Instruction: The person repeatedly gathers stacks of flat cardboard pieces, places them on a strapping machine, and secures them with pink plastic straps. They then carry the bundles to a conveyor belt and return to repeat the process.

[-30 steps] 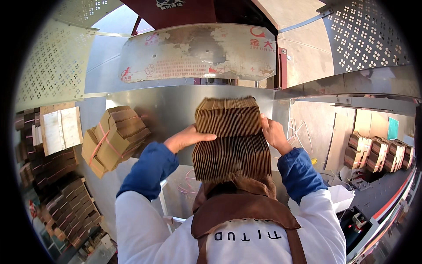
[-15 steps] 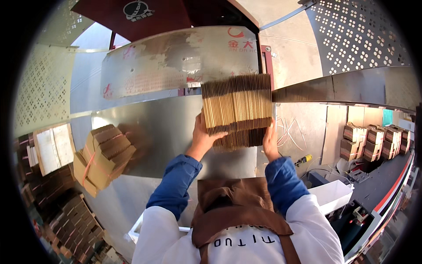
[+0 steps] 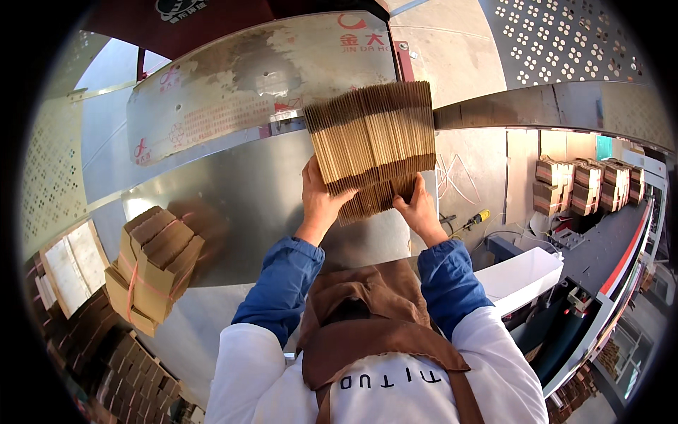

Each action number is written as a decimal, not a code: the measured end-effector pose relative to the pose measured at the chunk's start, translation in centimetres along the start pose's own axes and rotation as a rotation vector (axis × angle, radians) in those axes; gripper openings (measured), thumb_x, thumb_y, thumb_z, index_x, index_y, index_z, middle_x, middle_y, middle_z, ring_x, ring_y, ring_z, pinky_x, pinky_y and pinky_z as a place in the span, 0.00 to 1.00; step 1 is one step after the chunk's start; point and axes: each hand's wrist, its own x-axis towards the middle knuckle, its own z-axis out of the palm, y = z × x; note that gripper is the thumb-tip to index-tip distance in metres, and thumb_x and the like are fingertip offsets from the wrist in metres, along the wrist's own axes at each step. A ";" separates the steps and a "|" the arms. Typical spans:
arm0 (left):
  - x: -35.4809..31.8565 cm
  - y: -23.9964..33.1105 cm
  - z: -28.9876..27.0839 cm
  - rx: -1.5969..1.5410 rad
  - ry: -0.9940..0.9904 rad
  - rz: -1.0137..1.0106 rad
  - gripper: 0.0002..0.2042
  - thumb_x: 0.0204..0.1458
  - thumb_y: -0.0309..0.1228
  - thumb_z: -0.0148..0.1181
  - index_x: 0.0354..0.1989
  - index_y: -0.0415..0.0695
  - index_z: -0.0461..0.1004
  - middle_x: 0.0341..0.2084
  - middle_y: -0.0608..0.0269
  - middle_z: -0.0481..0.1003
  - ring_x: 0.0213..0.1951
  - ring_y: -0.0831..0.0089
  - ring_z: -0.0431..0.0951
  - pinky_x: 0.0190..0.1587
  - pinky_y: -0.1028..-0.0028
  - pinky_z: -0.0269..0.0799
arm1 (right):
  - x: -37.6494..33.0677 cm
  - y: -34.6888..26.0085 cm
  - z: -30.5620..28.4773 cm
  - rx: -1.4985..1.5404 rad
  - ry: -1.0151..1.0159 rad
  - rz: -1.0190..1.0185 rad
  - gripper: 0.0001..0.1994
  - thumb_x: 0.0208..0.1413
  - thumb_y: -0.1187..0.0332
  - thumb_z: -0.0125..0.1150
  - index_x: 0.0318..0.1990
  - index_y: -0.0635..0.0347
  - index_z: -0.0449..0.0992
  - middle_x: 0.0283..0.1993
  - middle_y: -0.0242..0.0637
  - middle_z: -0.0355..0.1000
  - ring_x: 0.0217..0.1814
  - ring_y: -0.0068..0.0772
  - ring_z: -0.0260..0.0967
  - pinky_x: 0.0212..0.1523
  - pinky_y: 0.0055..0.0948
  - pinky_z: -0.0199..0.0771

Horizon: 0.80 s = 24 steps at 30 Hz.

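Note:
A thick stack of folded cardboard sheets (image 3: 374,138), edges upward, stands over the metal table (image 3: 261,205) in front of me. My left hand (image 3: 323,201) grips its near left corner, with the thumb along the near face and the fingers at the side. At the near right corner, my right hand (image 3: 420,212) is closed on the stack, its thumb against the near face and a finger up along the edge. How far the fingers reach underneath is hidden.
To the left on the table lies a strapped bundle of cardboard (image 3: 155,261). Beyond the stack is a scuffed metal panel (image 3: 233,92). Several cardboard bundles (image 3: 586,185) stand at the far right, near a white box-shaped trough (image 3: 522,277). More cardboard piles (image 3: 134,371) sit at lower left.
My right hand has moved from the stack's right side round to its near right corner, with the thumb now on the near face. The stack is slightly turned. The whole view has shifted.

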 end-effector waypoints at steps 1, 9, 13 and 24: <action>0.2 0.2 0.0 0.016 -0.002 0.018 0.47 0.31 0.32 0.77 0.62 0.41 0.55 0.58 0.51 0.61 0.59 0.50 0.60 0.58 0.57 0.66 | 0.0 0.1 -0.1 -0.002 0.001 -0.010 0.38 0.47 0.65 0.61 0.62 0.74 0.50 0.40 0.65 0.72 0.44 0.65 0.70 0.45 0.48 0.72; 0.2 0.1 -0.2 -0.034 -0.010 -0.069 0.46 0.31 0.31 0.76 0.62 0.43 0.54 0.58 0.53 0.61 0.59 0.50 0.60 0.58 0.58 0.67 | 0.5 0.4 0.5 -0.054 -0.007 0.005 0.37 0.46 0.65 0.60 0.61 0.76 0.51 0.45 0.69 0.68 0.46 0.66 0.69 0.46 0.50 0.71; -0.1 0.1 0.1 -0.044 -0.012 -0.106 0.47 0.30 0.29 0.77 0.62 0.42 0.55 0.58 0.53 0.61 0.59 0.51 0.60 0.58 0.58 0.66 | 0.5 -0.4 -0.5 -0.093 -0.068 -0.036 0.41 0.45 0.66 0.62 0.63 0.76 0.47 0.48 0.68 0.68 0.47 0.66 0.69 0.47 0.49 0.71; -0.2 0.8 -0.2 -0.040 -0.015 -0.113 0.45 0.30 0.32 0.77 0.61 0.40 0.59 0.60 0.55 0.60 0.60 0.51 0.58 0.59 0.59 0.66 | 1.0 0.2 -0.1 -0.075 -0.029 -0.008 0.37 0.47 0.63 0.67 0.57 0.74 0.52 0.43 0.63 0.70 0.44 0.66 0.69 0.43 0.50 0.71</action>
